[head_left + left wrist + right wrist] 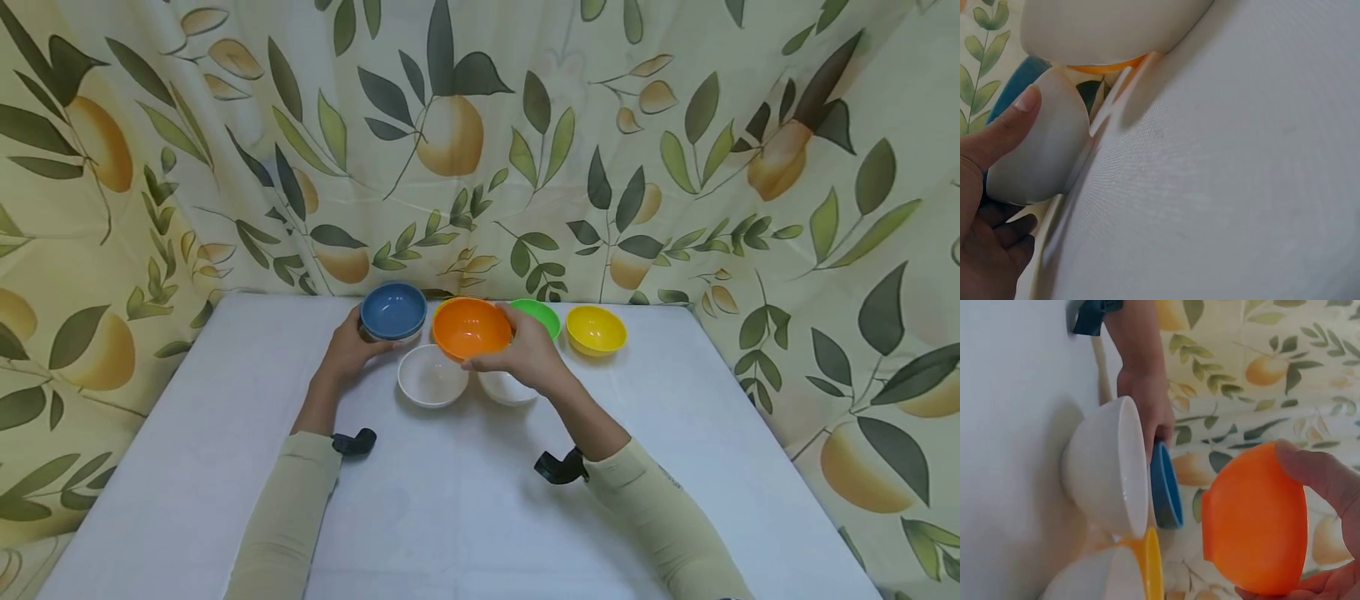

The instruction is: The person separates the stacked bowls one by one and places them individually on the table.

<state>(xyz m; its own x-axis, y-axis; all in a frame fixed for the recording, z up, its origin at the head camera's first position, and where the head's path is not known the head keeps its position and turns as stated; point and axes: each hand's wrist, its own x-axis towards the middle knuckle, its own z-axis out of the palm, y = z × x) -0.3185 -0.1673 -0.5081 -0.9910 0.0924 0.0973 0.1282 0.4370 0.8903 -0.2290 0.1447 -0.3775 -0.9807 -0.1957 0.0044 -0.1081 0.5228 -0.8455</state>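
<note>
My left hand grips a white bowl at the back left, thumb on its near wall and fingers around the far side. A blue bowl sits nested inside that white bowl. My right hand holds an orange bowl by its side, raised above the table, with its open top toward the head camera. The thumb lies at the orange bowl's rim in the right wrist view. Just below the orange bowl in the head view stand two more white bowls, a left one and a right one partly hidden by my right hand.
A green bowl, partly covered by my right hand, and a yellow bowl stand at the back right. The table has a white cloth. A fruit-patterned curtain hangs behind its far edge.
</note>
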